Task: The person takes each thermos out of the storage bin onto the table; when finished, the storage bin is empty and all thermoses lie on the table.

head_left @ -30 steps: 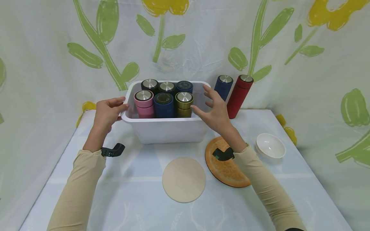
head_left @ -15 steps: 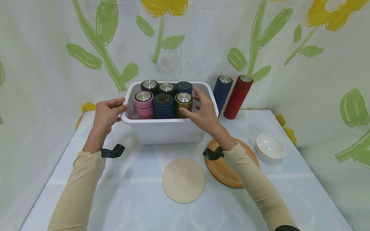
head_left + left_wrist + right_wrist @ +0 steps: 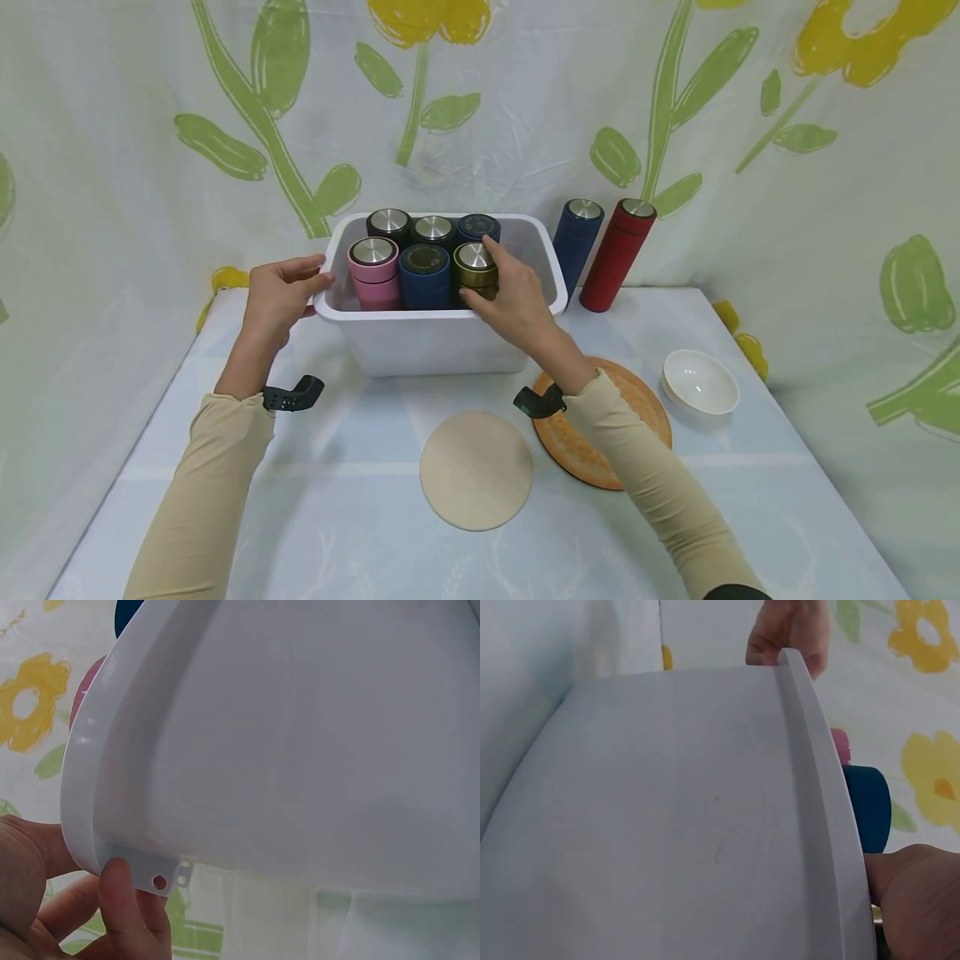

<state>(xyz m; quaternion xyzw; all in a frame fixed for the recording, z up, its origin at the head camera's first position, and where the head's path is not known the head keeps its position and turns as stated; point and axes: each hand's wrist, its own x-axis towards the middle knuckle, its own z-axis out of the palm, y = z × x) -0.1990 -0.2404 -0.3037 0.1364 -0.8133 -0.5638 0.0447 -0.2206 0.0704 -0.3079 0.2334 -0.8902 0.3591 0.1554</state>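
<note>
While the left hand [image 3: 276, 296] pinches the tub [image 3: 442, 346] at its left end, the right hand [image 3: 523, 307] — the nearer one — curls round the gold flask [image 3: 472, 262], upright inside the tub's front, right of centre.

The head view is looking forward and down across the worktop [image 3: 337, 517]. Both wrist views are closely facing the white tub [image 3: 442, 346], sharing its outside.
</note>
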